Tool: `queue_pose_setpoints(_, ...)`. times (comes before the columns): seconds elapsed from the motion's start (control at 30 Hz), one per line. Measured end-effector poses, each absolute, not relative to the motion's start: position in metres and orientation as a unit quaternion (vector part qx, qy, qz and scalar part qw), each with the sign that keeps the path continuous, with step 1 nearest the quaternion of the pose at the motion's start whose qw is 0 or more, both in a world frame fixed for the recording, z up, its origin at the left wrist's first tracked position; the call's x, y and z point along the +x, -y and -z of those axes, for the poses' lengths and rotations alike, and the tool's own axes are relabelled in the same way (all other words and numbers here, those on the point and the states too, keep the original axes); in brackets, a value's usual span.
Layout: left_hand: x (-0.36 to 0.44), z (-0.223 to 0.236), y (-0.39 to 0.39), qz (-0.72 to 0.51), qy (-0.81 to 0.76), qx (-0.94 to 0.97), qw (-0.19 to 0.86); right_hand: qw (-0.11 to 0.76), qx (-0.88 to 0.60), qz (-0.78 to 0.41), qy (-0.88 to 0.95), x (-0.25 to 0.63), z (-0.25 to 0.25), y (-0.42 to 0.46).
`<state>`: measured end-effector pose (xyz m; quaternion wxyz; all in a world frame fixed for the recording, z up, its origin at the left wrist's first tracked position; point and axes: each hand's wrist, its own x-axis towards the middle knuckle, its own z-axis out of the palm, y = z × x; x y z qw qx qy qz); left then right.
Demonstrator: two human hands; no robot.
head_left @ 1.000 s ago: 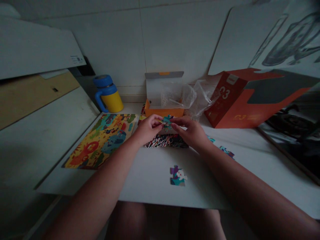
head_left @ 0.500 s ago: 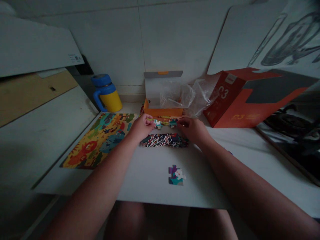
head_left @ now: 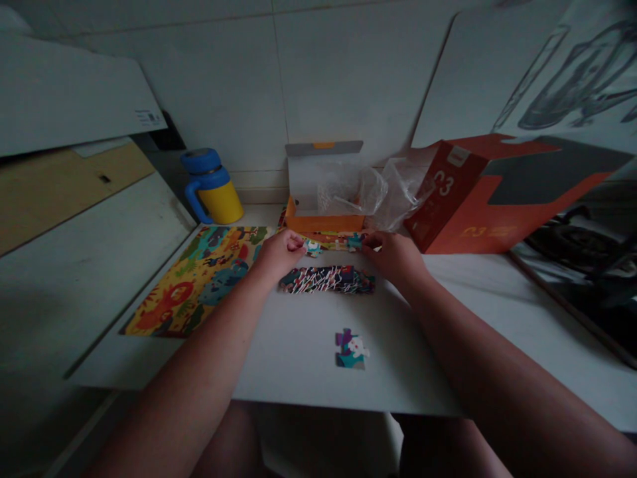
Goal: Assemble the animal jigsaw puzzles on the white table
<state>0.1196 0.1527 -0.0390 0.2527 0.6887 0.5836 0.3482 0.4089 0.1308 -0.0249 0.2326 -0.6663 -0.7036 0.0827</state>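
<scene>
Pinched in the fingers of my left hand (head_left: 283, 253) is a white and teal puzzle piece (head_left: 313, 248). My right hand (head_left: 395, 254) grips a teal puzzle piece (head_left: 355, 242) by its right side. A gap separates the two pieces, held up over the far part of the table. Just nearer to me lies a long row of stacked puzzle pieces (head_left: 326, 279), dark with white edges. Closer still, a joined-looking purple, white and teal puzzle piece (head_left: 351, 348) rests flat by the front edge.
A colourful animal picture sheet (head_left: 199, 279) lies at left, with a blue and yellow mug (head_left: 219, 196) behind it. An open orange box (head_left: 323, 222) stands at the back beside clear plastic bags (head_left: 393, 196). A large red-orange box (head_left: 478, 212) is at right.
My right hand has moved slightly right with its puzzle piece, widening the gap between the two pieces. My left hand has barely moved. My legs have shifted under the table.
</scene>
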Motion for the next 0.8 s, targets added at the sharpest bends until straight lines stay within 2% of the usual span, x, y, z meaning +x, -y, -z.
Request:
queue_pose_setpoints(0.13, 0.114, 0.034, -0.152, -0.333, -0.578, 0.703, 0.245, 0.224, -0.658, -0.070, 0.715, 0.410, 0.023, -0.131)
queue_pose_setpoints(0.23, 0.105, 0.024, -0.150, -0.298, -0.551, 0.728, 0.279, 0.249, -0.590, -0.076, 0.764, 0.407, 0.019, -0.127)
queue_pose_setpoints(0.37, 0.092, 0.007, -0.139, -0.157, -0.483, 0.801, 0.317, 0.291, -0.433, -0.136, 0.842, 0.399, 0.015, -0.116)
queue_pose_setpoints(0.53, 0.090, -0.005, -0.126, -0.021, -0.442, 0.871, 0.214, 0.206, -0.348, -0.159, 0.901, 0.387, 0.021, -0.106)
queue_pose_setpoints(0.63, 0.096, -0.005, -0.124, -0.009, -0.441, 0.878, 0.185, 0.160, -0.364, -0.153, 0.905, 0.383, 0.026, -0.107)
queue_pose_setpoints(0.8, 0.100, -0.001, -0.127, -0.018, -0.428, 0.880, 0.206, 0.150, -0.395, -0.155, 0.893, 0.384, 0.025, -0.108)
